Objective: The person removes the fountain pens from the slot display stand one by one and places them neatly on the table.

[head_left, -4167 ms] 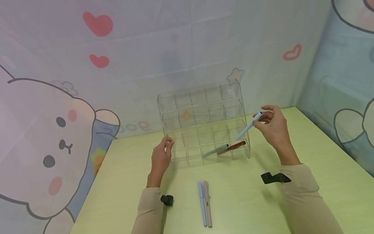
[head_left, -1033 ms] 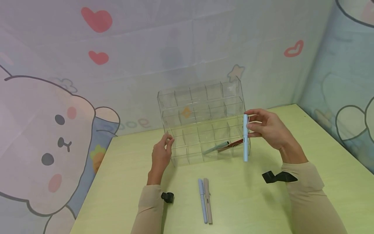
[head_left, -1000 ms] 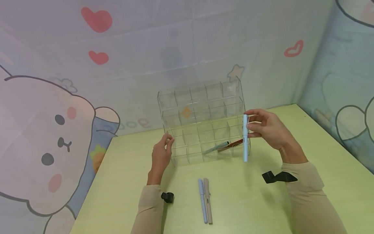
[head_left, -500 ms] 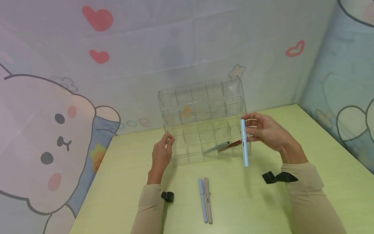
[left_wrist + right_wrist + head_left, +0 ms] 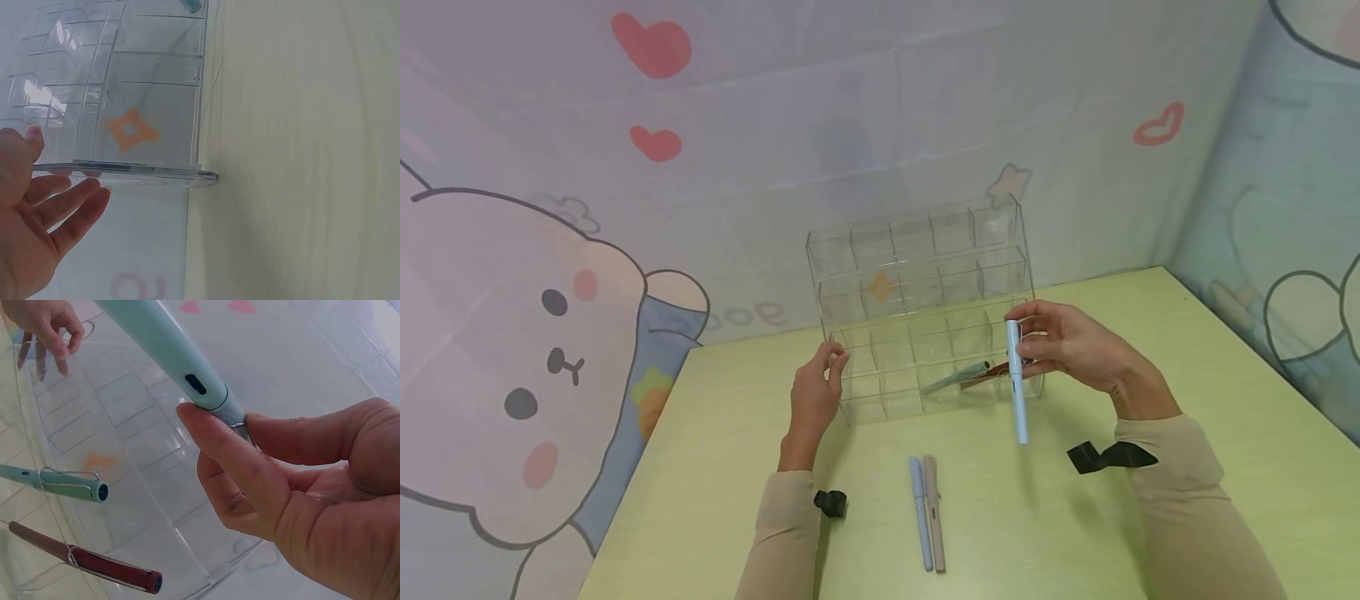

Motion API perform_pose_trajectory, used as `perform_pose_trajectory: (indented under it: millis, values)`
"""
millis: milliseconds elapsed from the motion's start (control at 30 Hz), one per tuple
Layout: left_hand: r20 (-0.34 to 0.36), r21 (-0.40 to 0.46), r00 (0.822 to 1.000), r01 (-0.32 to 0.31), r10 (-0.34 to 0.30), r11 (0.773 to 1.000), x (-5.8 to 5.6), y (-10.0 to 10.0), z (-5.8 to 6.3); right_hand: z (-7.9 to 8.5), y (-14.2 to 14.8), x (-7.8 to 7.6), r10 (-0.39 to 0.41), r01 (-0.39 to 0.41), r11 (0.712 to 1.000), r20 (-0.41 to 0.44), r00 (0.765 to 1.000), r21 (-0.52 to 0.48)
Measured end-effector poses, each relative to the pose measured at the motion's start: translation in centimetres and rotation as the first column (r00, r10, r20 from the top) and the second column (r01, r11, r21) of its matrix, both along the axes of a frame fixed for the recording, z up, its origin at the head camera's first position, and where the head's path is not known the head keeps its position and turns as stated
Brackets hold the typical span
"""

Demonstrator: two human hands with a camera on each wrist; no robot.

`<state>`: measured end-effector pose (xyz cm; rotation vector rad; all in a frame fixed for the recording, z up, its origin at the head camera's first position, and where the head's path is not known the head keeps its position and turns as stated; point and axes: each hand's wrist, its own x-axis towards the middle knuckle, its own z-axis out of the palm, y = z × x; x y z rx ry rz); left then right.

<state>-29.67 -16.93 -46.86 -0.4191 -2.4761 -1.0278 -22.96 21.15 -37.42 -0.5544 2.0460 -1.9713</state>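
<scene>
1. a clear acrylic rack, made of stepped tiers split into box-shaped compartments, is standing on a pale yellow-green worktop.
2. at the rack's four o'clock, the person's bare right hand is holding a slim light-blue capped pen; fingers and thumb are pinching together on it near its upper, clipped end.
3. the light-blue capped pen is slanting steeply, its lower end pointing just short of six o'clock; in the head view it is overlapping the bottom tier, and whether it is touching the rack is staying unclear.
4. at the rack's eight o'clock, the bare left hand is gripping the clear side panel, thumb lying on one face and fingers on the other, so they are clamping on the rack.
5. a slim pale-green capped pen is lying aslant in the bottom tier at five o'clock, its cap pointing between two and three.
6. a dark-red capped pen with a silver wire clip is lying just beside it, between four and five o'clock, partly hiding behind the held pen.
7. at six o'clock, a slim lavender-blue pen and a greyish-beige pen are lying side by side on the worktop.
8. a pale printed cloth backdrop is hanging beyond, showing pinkish-red hearts toward ten o'clock.
</scene>
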Motion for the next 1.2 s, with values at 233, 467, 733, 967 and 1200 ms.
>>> perform_pose_trajectory:
  millis: [233, 467, 733, 967, 1200]
  values:
    - [-0.012, -0.006, 1.0, 0.003, -0.003, 1.0, 0.0, -0.1, 0.0, -0.4, -1.1, 0.0, 0.054, -0.054, 0.998, 0.012, 0.998, 0.033]
    - [-0.018, -0.001, 1.0, 0.006, -0.006, 1.0, 0.0, -0.2, -0.2, -1.0, -3.2, 0.1, 0.112, -0.113, 0.99, 0.015, 0.994, 0.087]
    - [-0.032, 0.001, 0.999, 0.01, -0.01, 1.0, 0.0, -0.2, -0.5, -2.4, -6.3, 0.5, 0.181, -0.191, 0.972, 0.079, 0.98, 0.137]
    - [-0.019, 0.002, 1.0, 0.003, -0.003, 1.0, -0.1, -0.1, -0.3, -3.3, -7.8, 0.6, 0.192, -0.212, 0.96, 0.122, 0.974, 0.182]
    - [-0.028, -0.003, 1.0, -0.003, 0.003, 1.0, -0.2, -0.2, -0.2, -4.1, -8.7, 0.6, 0.214, -0.247, 0.94, 0.156, 0.964, 0.237]
